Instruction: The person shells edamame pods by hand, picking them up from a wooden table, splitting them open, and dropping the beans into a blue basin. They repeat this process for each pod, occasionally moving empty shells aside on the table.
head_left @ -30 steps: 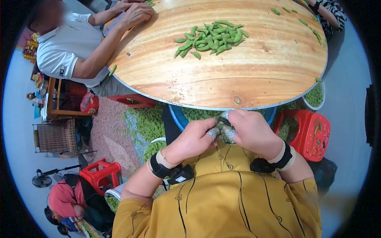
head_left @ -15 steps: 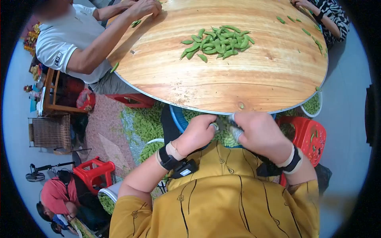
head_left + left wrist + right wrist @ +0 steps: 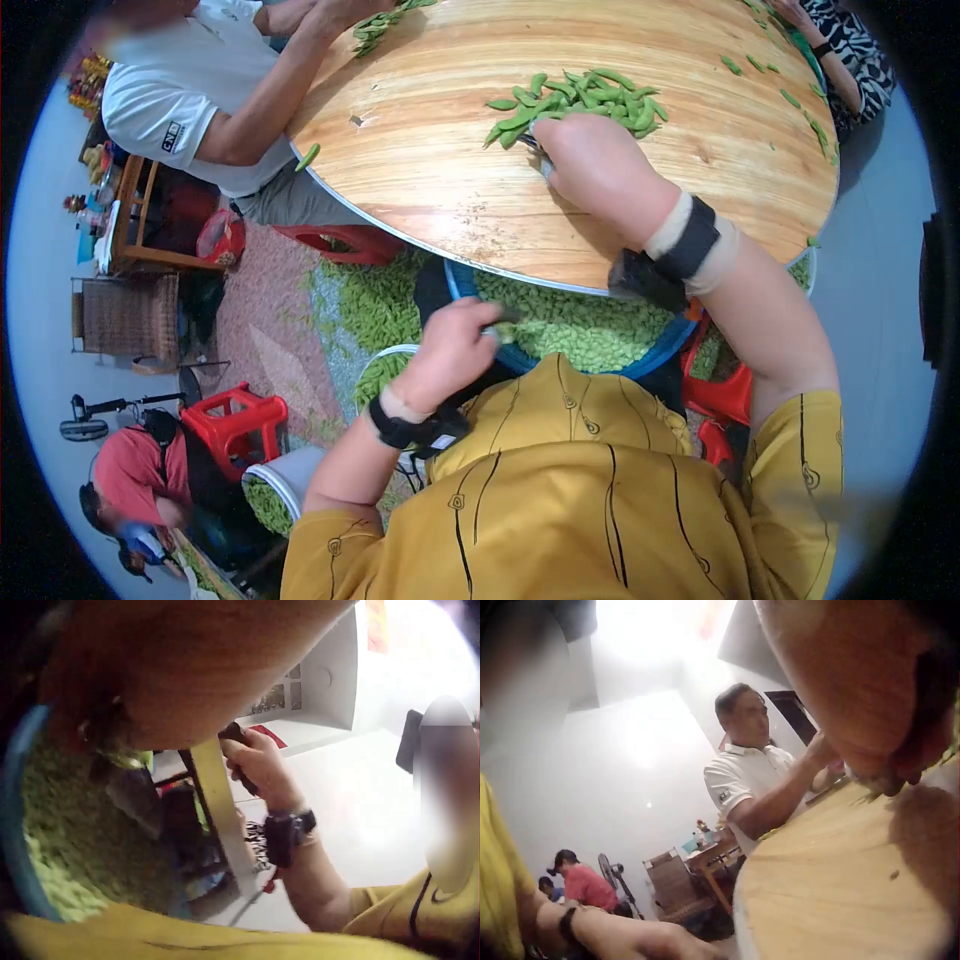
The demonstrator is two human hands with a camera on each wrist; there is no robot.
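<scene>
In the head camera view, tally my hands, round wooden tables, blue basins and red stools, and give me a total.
Hands: 2 (left hand, right hand)
Round wooden table: 1
Blue basin: 1
Red stools, some partly hidden: 3
Total: 7

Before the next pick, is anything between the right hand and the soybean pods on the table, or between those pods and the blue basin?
Nothing visible separates the right hand from the soybean pods. Toward the blue basin, the wooden table's near edge intervenes, hiding the basin's far side from the head camera.
</scene>
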